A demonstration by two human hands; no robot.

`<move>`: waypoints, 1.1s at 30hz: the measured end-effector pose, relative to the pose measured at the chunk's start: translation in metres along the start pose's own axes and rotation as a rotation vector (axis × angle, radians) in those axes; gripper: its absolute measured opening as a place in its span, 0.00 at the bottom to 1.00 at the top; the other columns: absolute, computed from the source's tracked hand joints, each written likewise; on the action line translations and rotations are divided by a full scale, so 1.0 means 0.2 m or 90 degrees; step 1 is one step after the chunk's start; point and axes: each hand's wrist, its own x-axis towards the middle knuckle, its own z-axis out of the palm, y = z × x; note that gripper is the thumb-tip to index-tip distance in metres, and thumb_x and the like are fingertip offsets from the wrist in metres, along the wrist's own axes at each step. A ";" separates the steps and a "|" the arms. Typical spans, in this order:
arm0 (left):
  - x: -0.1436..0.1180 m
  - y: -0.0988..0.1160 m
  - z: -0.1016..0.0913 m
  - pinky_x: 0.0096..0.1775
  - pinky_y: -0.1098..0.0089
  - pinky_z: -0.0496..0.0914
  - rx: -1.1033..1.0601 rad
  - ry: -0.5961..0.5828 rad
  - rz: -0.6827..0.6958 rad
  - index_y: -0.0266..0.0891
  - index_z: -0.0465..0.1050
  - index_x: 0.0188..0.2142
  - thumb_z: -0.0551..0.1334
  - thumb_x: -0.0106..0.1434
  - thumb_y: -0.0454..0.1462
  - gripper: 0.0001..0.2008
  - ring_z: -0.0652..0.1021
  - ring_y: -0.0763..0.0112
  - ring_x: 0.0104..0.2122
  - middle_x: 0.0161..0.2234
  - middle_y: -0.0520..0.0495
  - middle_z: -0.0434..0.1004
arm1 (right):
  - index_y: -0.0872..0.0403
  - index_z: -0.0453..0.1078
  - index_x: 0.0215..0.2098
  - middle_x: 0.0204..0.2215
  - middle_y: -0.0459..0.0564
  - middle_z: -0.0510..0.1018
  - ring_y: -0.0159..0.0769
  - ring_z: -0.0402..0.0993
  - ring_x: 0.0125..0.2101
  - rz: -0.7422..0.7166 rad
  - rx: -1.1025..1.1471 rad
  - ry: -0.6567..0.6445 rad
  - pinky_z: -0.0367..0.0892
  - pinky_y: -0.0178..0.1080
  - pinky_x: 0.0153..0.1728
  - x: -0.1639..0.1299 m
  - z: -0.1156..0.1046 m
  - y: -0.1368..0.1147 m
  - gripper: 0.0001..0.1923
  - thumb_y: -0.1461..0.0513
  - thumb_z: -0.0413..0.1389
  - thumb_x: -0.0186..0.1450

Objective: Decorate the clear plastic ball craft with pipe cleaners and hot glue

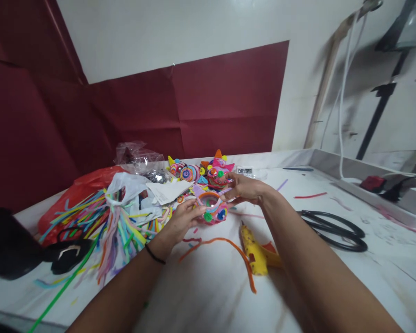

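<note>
Centrally in the frame, a small round pink foam craft piece with coloured spirals (213, 209) is being gripped between the left hand (182, 221) and right hand (244, 188), just above the white worktop (208, 286), near a yellow glue gun (256, 249).

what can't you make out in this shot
- Head view: the near side of the colourful craft piece is covered by the fingers of the left hand and right hand.
- Glue gun: its rear is hidden under the right forearm.
- Finished pieces behind: too small to tell details.
- Dark object at the left edge: blurred and cut off.
- Scissors: blades hidden by the forearm.
</note>
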 end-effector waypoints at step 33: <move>-0.01 0.01 -0.01 0.37 0.69 0.74 0.002 0.002 0.014 0.37 0.76 0.39 0.78 0.45 0.44 0.24 0.79 0.68 0.35 0.38 0.46 0.78 | 0.49 0.62 0.41 0.35 0.44 0.75 0.35 0.77 0.33 -0.014 0.000 0.010 0.75 0.39 0.32 0.01 0.01 0.00 0.32 0.69 0.72 0.43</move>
